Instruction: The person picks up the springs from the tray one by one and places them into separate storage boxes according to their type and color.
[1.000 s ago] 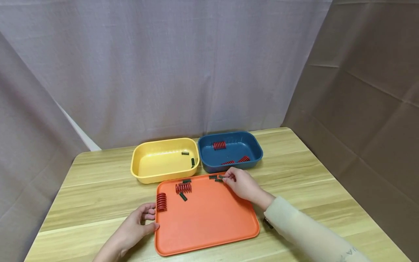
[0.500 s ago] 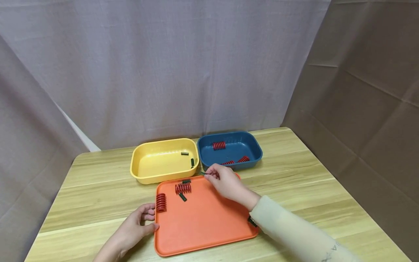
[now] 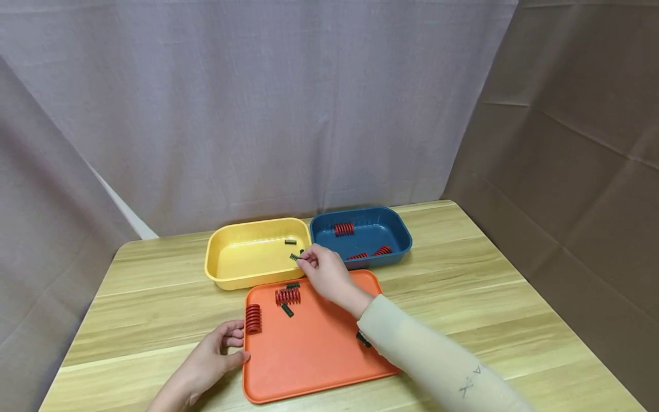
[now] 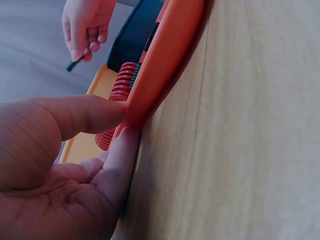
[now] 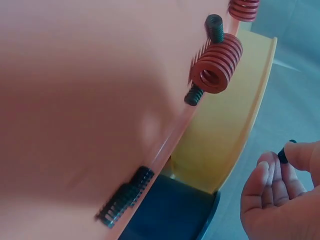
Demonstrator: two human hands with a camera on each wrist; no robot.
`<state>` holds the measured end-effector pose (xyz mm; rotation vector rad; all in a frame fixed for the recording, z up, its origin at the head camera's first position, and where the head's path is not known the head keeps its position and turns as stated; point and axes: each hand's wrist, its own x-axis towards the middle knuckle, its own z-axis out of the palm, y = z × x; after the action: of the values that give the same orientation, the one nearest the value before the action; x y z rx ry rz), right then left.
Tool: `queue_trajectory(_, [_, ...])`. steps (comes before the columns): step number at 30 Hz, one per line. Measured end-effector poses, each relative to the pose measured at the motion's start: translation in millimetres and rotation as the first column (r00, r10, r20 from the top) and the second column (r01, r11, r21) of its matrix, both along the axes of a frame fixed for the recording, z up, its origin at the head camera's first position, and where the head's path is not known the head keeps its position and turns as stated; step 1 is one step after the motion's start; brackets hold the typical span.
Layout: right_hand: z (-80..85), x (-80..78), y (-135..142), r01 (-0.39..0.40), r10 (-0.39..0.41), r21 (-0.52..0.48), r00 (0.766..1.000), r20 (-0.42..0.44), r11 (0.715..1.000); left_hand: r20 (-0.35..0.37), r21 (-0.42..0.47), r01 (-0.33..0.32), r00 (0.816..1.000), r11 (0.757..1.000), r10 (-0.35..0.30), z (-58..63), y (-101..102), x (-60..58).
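Right hand (image 3: 324, 272) pinches a small dark spring (image 3: 294, 257), lying roughly level, pointing left over the yellow bin (image 3: 231, 274); left hand (image 3: 211, 357) grips the orange tray (image 3: 319, 355) edge.

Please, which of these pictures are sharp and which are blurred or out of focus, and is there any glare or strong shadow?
Head view: evenly lit and sharp, small glare on the yellow bin, soft shadows only. Left wrist view: the left hand fills the corner, very close and soft, the orange tray edge slightly blurred. Right wrist view: the tray surface is a blurred pink wash with a dim shadow; the red spring is fairly sharp, the right hand soft.
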<state>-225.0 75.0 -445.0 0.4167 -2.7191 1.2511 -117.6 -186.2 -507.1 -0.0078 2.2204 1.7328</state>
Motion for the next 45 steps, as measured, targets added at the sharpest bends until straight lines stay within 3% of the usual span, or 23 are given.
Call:
queue_trajectory(9, [-5.3,-9.1,-19.9,0.029,-0.028,0.096,1.0,-0.005,0.995,-0.001,0.001,0.0,1.0,1.0,0.0,-2.4,0.2,1.4])
queue_trajectory(35, [-13.6,-16.8,-30.6,0.049,-0.049,0.125,0.999,-0.004,0.991,-0.011,-0.001,-0.008,1.0,1.0,0.008,-3.2,-0.5,0.0])
queue_trajectory(45, [-6.0,-8.6,-22.3,-0.009,0.006,0.09,0.999,0.033,0.996,-0.013,-0.001,-0.008,1.0,1.0,0.008,-2.6,-0.8,0.6])
